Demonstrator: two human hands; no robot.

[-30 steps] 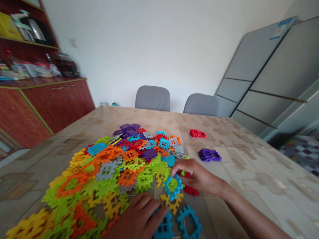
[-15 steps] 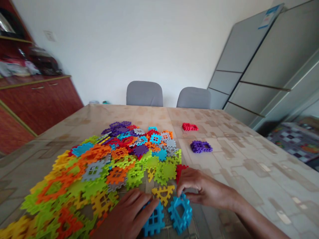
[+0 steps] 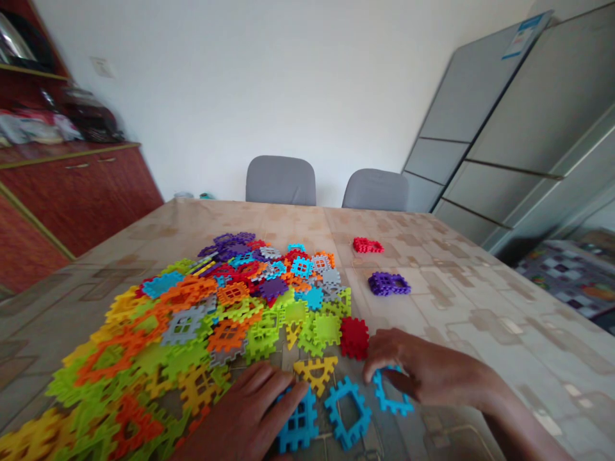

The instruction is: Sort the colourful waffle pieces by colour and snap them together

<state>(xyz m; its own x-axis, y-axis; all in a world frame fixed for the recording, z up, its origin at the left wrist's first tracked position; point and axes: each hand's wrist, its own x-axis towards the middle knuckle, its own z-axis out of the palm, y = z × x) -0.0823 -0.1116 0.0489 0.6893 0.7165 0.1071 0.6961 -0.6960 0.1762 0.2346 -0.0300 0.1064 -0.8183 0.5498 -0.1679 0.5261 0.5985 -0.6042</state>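
A big heap of coloured interlocking plastic tiles (image 3: 192, 326) covers the near left of the table (image 3: 480, 301). My left hand (image 3: 245, 416) lies flat, fingers together, on a blue window tile (image 3: 298, 426) at the near edge. A blue square-frame tile (image 3: 348, 412) lies just right of it. My right hand (image 3: 423, 371) is curled over another blue frame tile (image 3: 390, 396), fingertips pinching it against the table. A red solid tile (image 3: 354, 337) and a yellow triangular tile (image 3: 316, 372) lie just beyond my hands.
A small red stack (image 3: 368, 245) and a purple stack (image 3: 389, 283) of tiles sit apart on the table's right half. Two grey chairs (image 3: 281, 180) stand at the far side. A red-brown cabinet (image 3: 72, 192) is at left, grey cupboards (image 3: 519, 141) at right.
My right hand carried a blue frame tile from the heap toward me, then slid right with one onto the table beside the other blue tiles. My left hand stayed on the blue window tile.
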